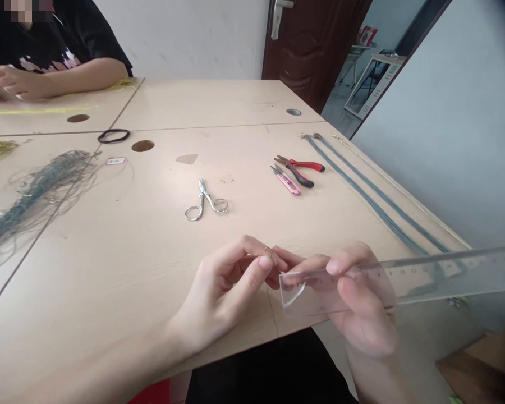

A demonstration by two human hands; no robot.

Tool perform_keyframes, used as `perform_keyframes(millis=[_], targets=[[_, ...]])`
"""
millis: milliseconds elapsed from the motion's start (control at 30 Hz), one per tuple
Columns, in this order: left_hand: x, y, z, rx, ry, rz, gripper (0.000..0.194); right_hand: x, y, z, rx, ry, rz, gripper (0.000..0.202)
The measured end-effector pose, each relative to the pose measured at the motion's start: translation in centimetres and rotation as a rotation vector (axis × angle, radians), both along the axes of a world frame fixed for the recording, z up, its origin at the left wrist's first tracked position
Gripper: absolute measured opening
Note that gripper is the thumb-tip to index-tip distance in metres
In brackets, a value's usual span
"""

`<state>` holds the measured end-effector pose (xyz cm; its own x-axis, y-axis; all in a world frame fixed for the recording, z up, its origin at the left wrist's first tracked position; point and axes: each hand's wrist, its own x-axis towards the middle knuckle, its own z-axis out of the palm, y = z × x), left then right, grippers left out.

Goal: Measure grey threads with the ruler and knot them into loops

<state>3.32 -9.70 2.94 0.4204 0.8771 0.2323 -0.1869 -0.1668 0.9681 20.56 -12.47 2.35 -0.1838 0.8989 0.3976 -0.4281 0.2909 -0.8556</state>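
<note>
Head view is showing the right hand point(362, 303) pinching a clear ruler point(404, 278) by its near end, over the surface's point(151, 247) near edge. The left hand point(231, 286) is pressing fingertips on a tiny ring point(269, 251). Ruler is looking light, stiff and slippery; ring is seeming easily dropped.

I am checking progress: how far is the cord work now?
Done: two grey-blue cords lie straight along the table edge. In hand: the left hand pinches a tiny ring; the right hand holds a clear plastic ruler. Left: a tangled grey thread bundle.
</note>
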Motion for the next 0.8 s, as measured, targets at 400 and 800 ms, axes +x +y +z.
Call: perform_keyframes(millis=[400, 800], targets=[[0.09, -0.03, -0.14, 0.071, 0.001, -0.054, 0.014, 0.13, 0.27, -0.15, 0.018, 0.065, 0.026, 0.017], [-0.18, -0.19, -0.17, 0.112, 0.101, -0.077, 0.015, 0.25, 0.41, -0.35, 0.047, 0.005, 0.017, 0.016]])
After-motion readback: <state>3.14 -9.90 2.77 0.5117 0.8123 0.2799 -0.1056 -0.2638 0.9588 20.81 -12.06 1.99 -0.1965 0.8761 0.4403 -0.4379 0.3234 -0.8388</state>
